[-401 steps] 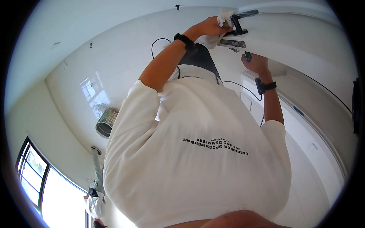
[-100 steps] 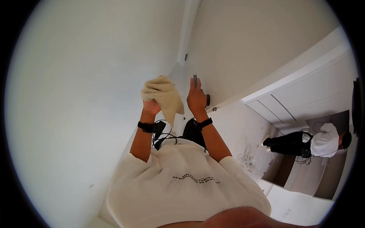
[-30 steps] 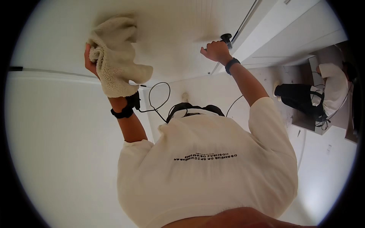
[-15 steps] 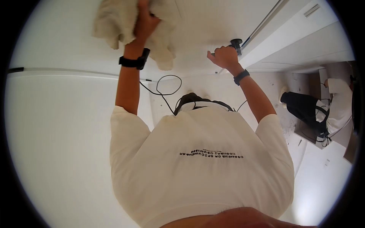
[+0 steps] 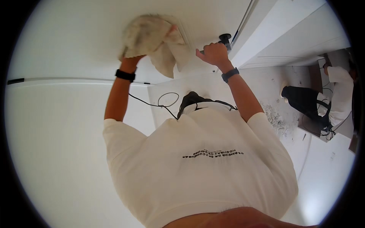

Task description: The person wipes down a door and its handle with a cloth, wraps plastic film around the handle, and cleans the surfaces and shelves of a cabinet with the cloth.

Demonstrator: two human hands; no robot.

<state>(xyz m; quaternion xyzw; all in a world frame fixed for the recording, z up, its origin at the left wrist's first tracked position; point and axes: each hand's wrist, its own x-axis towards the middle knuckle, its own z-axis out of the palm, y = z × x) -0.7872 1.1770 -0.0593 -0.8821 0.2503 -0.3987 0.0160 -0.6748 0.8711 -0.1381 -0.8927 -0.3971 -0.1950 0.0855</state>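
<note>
Left hand clutches crumpled, floppy cloth; right hand grips black, round-based handle

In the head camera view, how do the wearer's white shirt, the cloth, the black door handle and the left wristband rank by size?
Largest to smallest:
1. Wearer's white shirt, nearest the camera
2. Cloth
3. Black door handle and left wristband: too alike to rank, handle partly hidden

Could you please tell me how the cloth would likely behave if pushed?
The cloth is probably floppy: its lower end hangs in loose folds. Pushed, it would likely bunch up, as it looks crumpled. Nothing about it looks brittle, so breakage seems unlikely.
</note>
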